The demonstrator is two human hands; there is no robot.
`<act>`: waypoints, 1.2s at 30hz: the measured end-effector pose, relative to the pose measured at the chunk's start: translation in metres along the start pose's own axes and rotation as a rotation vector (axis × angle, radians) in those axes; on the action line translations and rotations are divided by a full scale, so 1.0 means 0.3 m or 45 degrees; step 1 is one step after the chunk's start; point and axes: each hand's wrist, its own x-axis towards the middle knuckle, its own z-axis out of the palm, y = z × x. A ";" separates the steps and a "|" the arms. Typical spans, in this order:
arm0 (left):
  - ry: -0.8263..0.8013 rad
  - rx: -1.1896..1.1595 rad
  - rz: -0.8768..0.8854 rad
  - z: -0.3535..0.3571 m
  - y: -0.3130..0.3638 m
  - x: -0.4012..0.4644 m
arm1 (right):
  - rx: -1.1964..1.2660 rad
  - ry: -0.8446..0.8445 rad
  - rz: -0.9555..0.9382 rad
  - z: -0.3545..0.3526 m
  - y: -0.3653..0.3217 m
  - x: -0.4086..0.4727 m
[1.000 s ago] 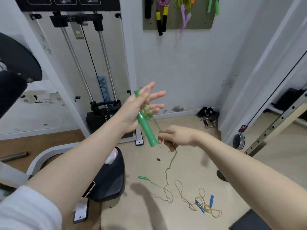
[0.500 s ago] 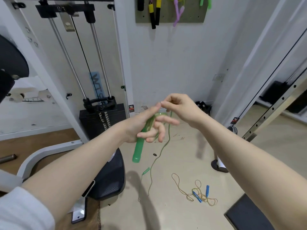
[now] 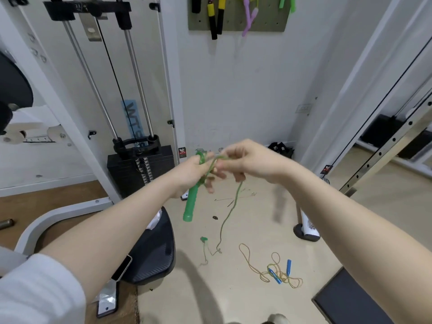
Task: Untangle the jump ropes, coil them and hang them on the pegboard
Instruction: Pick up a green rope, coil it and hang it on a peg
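Note:
My left hand point(image 3: 190, 175) grips a green jump-rope handle point(image 3: 190, 206) that points down, with loops of green cord wound around the hand. My right hand point(image 3: 247, 160) pinches the green cord point(image 3: 230, 213) close beside the left fingers. From there the cord hangs to the floor and ends at the second green handle point(image 3: 203, 239). A yellow rope with blue handles point(image 3: 277, 273) lies tangled on the floor. High on the wall is the olive pegboard point(image 3: 264, 21), with other ropes hanging from it.
A cable weight machine point(image 3: 138, 164) stands at the left with a black seat pad point(image 3: 154, 253) beneath my left arm. A white rack upright point(image 3: 385, 148) rises at the right. A dark bench corner point(image 3: 346, 300) sits at the lower right.
My right hand has carried the cord over to the left hand, adding another wrap. The second green handle has been dragged across the floor, and the view has tilted down.

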 end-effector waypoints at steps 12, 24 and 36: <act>-0.074 -0.570 0.293 0.018 0.152 -0.063 | -0.005 -0.031 0.087 0.055 0.111 0.074; -0.220 -0.298 -0.063 0.043 0.103 0.046 | 0.270 0.382 -0.230 -0.167 0.010 0.080; 0.109 -0.573 0.398 0.115 0.289 0.277 | -0.229 -0.487 0.293 -0.227 0.228 0.084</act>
